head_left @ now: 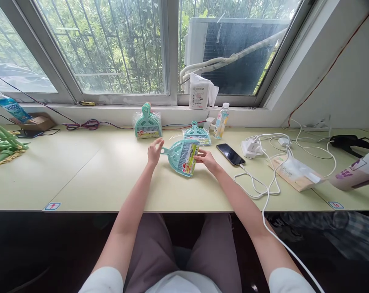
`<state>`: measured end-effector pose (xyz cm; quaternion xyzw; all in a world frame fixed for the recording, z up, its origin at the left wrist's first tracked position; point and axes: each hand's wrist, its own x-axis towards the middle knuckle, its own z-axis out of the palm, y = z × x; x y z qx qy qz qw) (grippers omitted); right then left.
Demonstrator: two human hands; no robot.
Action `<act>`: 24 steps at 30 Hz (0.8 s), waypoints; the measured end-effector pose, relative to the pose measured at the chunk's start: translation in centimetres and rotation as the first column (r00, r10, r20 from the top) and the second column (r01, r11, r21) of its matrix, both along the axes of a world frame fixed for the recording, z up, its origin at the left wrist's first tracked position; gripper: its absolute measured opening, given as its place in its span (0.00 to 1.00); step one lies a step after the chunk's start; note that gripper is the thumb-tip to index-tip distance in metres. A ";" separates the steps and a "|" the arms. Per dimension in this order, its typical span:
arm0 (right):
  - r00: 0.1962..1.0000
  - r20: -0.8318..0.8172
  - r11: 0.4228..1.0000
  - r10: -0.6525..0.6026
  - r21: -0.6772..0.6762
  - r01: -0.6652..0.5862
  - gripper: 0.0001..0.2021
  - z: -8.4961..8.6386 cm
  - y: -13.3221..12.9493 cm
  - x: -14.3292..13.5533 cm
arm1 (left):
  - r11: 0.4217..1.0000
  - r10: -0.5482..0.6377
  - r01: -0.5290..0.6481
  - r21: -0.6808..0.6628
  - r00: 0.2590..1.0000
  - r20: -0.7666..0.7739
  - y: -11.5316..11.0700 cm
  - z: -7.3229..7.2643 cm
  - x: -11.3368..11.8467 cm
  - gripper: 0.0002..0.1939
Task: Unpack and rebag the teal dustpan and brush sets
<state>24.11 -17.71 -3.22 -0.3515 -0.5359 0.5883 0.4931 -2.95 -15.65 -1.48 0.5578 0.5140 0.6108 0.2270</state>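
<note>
A small mint-green dustpan and brush set with a yellow-green label is held tilted just over the table, its handle pointing left. My right hand grips it at the label edge, thumb and fingers closed. Beside the handle's end is my left hand, its fingertips pinched together; whatever is between them is too small to make out. Behind, a stack of similar dustpan sets leans upright against the wall. Another wrapped dustpan set lies on the table just beyond the one I hold.
Right of my hands lie a phone on a charging cable, a power strip, a tissue pack and a cup. A drink bottle stands at the back. Green plant stalks and a blue bottle are far left.
</note>
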 end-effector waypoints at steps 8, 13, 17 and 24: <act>0.995 0.059 0.997 0.083 -0.001 -0.083 0.25 0.7 -0.2 0.0 | 0.994 0.018 -0.009 -0.106 0.996 0.082 0.7 -0.3 -0.1 0.11; 0.997 -0.036 0.998 -0.065 0.006 0.065 0.22 0.6 0.7 1.2 | 0.817 0.560 -0.543 -0.192 0.827 0.044 1.3 -0.5 -4.9 0.11; 0.963 -0.163 0.977 -0.214 -0.023 0.213 0.19 0.1 1.1 1.2 | 0.614 0.765 -0.759 -0.215 0.639 -0.072 -0.1 0.5 -7.9 0.24; 0.927 -0.251 0.960 -0.278 -0.039 0.277 0.17 -0.6 0.9 0.3 | 0.970 0.245 -0.245 -0.004 0.969 0.019 -0.1 1.4 -0.8 0.26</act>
